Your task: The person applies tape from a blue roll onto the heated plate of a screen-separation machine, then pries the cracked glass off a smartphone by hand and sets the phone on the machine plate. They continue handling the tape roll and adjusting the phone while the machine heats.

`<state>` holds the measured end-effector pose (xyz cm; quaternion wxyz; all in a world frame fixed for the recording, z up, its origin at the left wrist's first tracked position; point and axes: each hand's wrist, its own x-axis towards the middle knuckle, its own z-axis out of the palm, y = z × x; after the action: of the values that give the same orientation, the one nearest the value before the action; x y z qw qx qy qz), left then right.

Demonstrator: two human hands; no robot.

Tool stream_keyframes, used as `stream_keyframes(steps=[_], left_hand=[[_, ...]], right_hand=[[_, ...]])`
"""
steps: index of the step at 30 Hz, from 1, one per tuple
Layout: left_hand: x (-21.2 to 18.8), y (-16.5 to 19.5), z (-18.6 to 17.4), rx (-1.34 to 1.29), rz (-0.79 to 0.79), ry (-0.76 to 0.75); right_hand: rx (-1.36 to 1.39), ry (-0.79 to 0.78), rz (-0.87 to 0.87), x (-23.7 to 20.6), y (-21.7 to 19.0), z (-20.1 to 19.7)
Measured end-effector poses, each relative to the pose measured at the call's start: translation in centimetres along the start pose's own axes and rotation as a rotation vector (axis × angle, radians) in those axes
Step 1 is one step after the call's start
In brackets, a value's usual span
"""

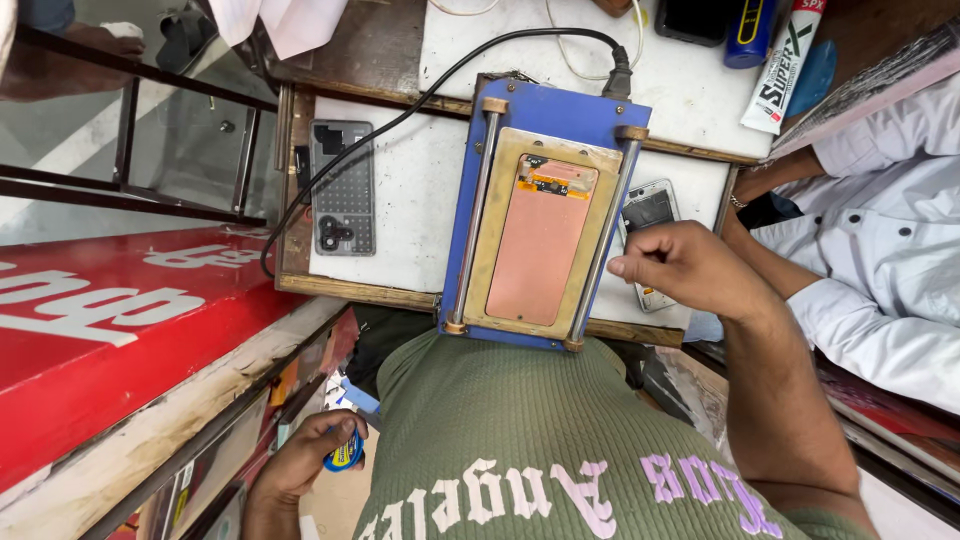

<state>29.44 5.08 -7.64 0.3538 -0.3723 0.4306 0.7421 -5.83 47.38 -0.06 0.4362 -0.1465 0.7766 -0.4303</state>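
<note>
a blue heating plate [545, 110] with a tan frame lies on the white table [420, 200], and a pinkish phone screen panel [538, 245] rests flat in the middle of that frame, its small connector strip at the far end. the panel looks seated and whole, with nothing lifted or peeled off it as far as can be seen; no hand touches it.

the right hand [690, 270] hovers just right of the plate, at its right rail, wrist bent, fingers curled into a loose fist with thumb and forefinger pinched together; whether anything thin sits in that pinch cannot be told. under it, right of the plate, lies a small phone [648, 210] with a dark screen.

the left hand [310, 460] hangs low, well below and left of the plate, off the table, its grip wrapped round a small blue roll of tape [347, 455].

left of the plate lies a grey phone back [342, 188]; a black cable [420, 100] runs to the plate's far end. another person's white sleeve [880, 250] is to the right of the plate.
</note>
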Motion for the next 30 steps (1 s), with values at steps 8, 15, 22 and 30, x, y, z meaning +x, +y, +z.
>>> stream_keyframes(steps=[8,15,22,30], left_hand=[[3.6,13.4,3.1,0.594,0.690,-0.063],[4.6,20.4,10.6,0.930,0.640,-0.201],[-0.1,11.2,1.3,0.726,0.375,-0.090],[-1.0,9.9,2.4,0.589,0.554,0.093]], right_hand=[[0.176,-0.137,0.248,-10.3,8.3,3.1],[0.292,-0.103,0.431,-17.0,12.6,6.7],[0.212,-0.019,0.229,-10.7,6.9,-0.6],[-0.102,-0.013,0.295,-10.0,4.8,-4.1]])
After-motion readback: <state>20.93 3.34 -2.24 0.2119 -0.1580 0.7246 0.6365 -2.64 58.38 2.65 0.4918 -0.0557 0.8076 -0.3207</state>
